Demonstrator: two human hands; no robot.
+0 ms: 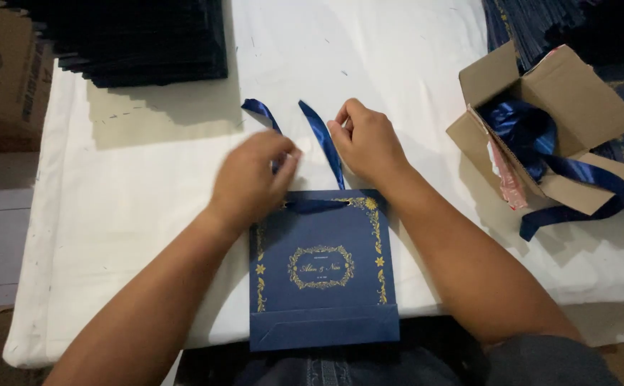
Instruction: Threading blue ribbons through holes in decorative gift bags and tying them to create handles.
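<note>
Navy paper gift bag [324, 268] with gold ornament lies flat on the white-covered table [133, 200], its folded base at your near edge. A blue satin ribbon [324, 143] already runs across the bag's top edge, and both tails lie loose beyond it, so I judge the threading done and the handle unfinished. Your left hand [251, 179] hovers over the left tail, fingers pinched together on it. Your right hand [365, 139] arches beside the other tail, fingers curled; whether they grip it, I cannot tell.
</note>
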